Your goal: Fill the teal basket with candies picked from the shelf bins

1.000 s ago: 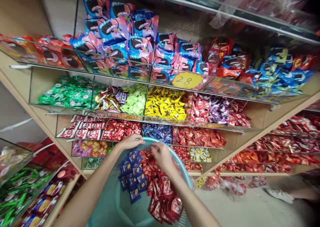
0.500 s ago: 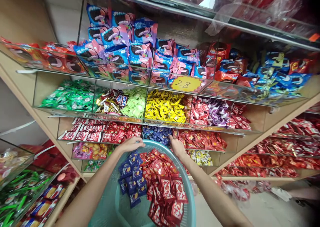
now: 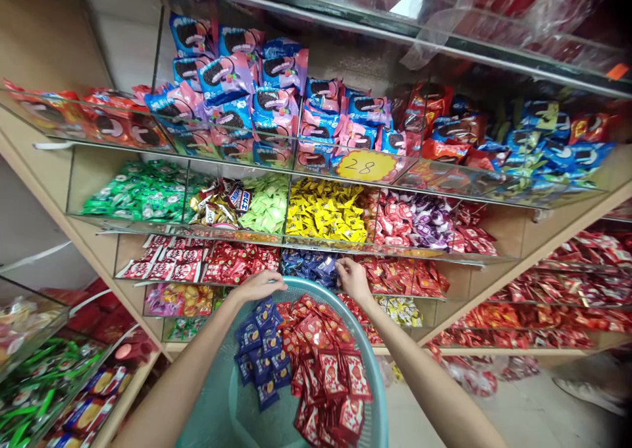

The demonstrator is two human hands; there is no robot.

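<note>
My left hand (image 3: 259, 285) is closed on the far rim of a teal plastic basket (image 3: 379, 382), which hangs tilted below the shelves. Inside it, dark blue snack packets (image 3: 266, 352) lie on the left, with red packets (image 3: 330, 372) heaped beside them on the right. My right hand (image 3: 352, 280) reaches past the rim to the shelf bin of dark blue packets (image 3: 310, 267). Its fingers are curled together at that bin's right end, against the neighbouring red packets (image 3: 385, 273). Whether a packet is between those fingertips is too small to tell.
Glass-fronted shelves hold yellow sweets (image 3: 326, 211), green sweets (image 3: 143, 191) and cookie packs (image 3: 230, 76). A yellow tag (image 3: 366, 165) reads 28. More bins of red packets (image 3: 567, 277) stand at the right. A person's shoe (image 3: 587, 394) is on the floor there.
My right hand has risen slightly from beside the basket rim, its fingers now curled at the blue packets. My left hand and the basket stay nearly in place. A shoe shows more plainly at lower right.
</note>
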